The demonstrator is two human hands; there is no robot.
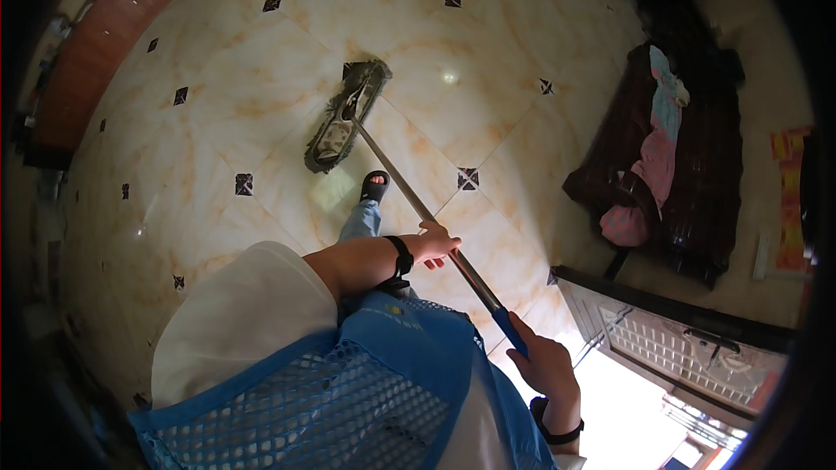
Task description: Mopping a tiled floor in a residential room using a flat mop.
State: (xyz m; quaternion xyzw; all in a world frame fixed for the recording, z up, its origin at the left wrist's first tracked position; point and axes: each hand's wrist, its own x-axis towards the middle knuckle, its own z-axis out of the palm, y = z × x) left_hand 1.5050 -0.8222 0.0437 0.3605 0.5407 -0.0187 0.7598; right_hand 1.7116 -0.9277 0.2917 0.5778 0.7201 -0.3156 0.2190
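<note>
A flat dust mop [335, 135] with a grey fringed head lies on the tiled floor ahead of me, slanting from upper right to lower left. Its metal pole [396, 176] runs back toward my right side and ends in a blue grip [510, 331]. Partway down the pole, my left hand [435, 245] is closed around the metal, a black band on its wrist. Higher up, my right hand [544, 364] wraps the blue grip near its end, also with a dark wristband.
Glossy cream tiles [287, 78] with small dark insets cover the floor. On the right stands a dark wooden bench [705, 165] with a pink and blue cloth [657, 144] on it. A door [679, 348] stands by a bright opening. A reddish-brown cabinet [117, 39] lines the far left.
</note>
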